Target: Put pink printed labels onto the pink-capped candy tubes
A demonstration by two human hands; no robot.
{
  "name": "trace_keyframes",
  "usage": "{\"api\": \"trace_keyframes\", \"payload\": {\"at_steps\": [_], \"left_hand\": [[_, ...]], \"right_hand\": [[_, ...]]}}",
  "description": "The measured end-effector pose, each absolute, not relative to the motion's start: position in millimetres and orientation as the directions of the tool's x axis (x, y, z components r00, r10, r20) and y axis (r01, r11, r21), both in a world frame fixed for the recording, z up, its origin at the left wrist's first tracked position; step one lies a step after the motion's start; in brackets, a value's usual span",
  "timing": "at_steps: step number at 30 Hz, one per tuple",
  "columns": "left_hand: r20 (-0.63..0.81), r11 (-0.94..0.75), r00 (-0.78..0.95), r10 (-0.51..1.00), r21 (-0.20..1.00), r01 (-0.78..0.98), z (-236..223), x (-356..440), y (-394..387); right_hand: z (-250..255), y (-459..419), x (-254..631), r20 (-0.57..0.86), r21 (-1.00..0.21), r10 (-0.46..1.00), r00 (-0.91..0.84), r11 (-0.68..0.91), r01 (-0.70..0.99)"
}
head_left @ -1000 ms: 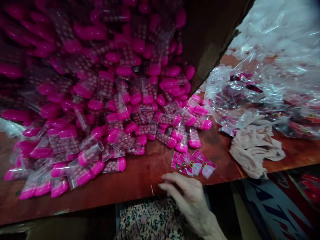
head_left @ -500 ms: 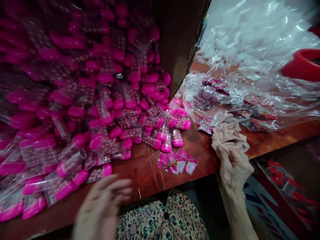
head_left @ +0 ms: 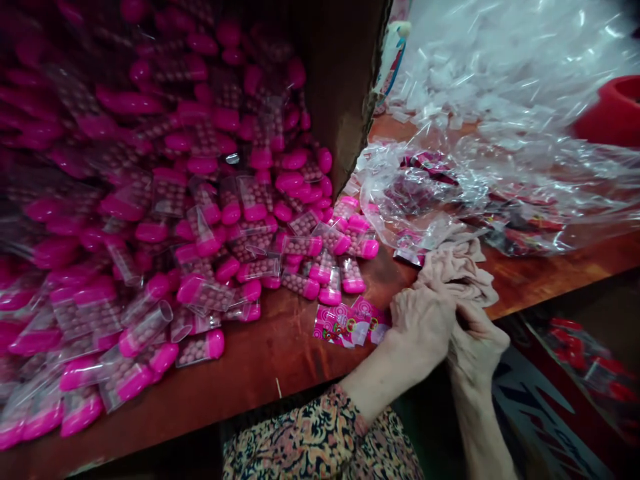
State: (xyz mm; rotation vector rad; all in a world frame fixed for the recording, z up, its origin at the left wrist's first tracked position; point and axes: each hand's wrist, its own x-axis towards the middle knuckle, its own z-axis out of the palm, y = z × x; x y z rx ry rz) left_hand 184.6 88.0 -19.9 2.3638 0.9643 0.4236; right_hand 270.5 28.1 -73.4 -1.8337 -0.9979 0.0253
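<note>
Remotely, I saw the left hand [head_left: 423,320] and right hand [head_left: 475,347] pressed together, clamped on a crumpled beige cloth [head_left: 457,267], bunching it between them near the front edge of the wooden table [head_left: 280,353], right of centre. Pink printed cards [head_left: 345,325] lay just beside the left hand. Pink-capped clear tubes [head_left: 200,293] sat heaped at left, banked against a cardboard wall [head_left: 340,87] that propped the pile up.

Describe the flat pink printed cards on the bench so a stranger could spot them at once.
On the reddish-brown wooden bench, find the big heap of pink-capped clear tubes and look just off its right front edge. There lie the small pink printed cards, partly hidden by the left hand. Unlike the bulky tubes nearby, they lie flat and carry a swirl pattern.
</note>
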Motion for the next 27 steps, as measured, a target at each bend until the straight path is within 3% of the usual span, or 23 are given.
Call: {"api": "trace_keyframes", "payload": {"at_steps": [7, 11, 13, 15, 17, 27], "left_hand": [[0.131, -0.590, 0.648, 0.750, 0.576, 0.565, -14.2, 143.4, 77.9], [0.411, -0.608, 0.450, 0.793, 0.572, 0.551, -13.9, 93.4, 51.6], [0.490, -0.598, 0.358, 0.795, 0.527, 0.605, -23.0, 72.4, 43.6], [0.483, -0.556, 0.323, 0.814, 0.486, 0.674, -35.2, 59.4, 41.0], [0.466, -0.542, 0.331, 0.820, 0.448, 0.712, -46.2, 53.5, 42.6], [0.437, -0.577, 0.391, 0.810, 0.476, 0.663, -56.3, 30.7, 54.3]], "right_hand": [[-67.6, 49.0, 273.8, 0.469, -0.710, 0.618, 0.631, -0.161, 0.685], [-53.9, 40.0, 249.4, 0.572, -0.537, 0.599, 0.560, -0.243, 0.808], [-50.3, 34.4, 228.6, 0.624, -0.435, 0.652, 0.432, -0.170, 0.884], [-51.2, 31.2, 208.5, 0.551, -0.457, 0.788, 0.273, 0.011, 0.889], [-55.5, 31.1, 193.5, 0.491, -0.508, 0.845, 0.213, 0.079, 0.858], [-61.3, 37.3, 174.8, 0.509, -0.582, 0.799, 0.320, 0.045, 0.812]]}}
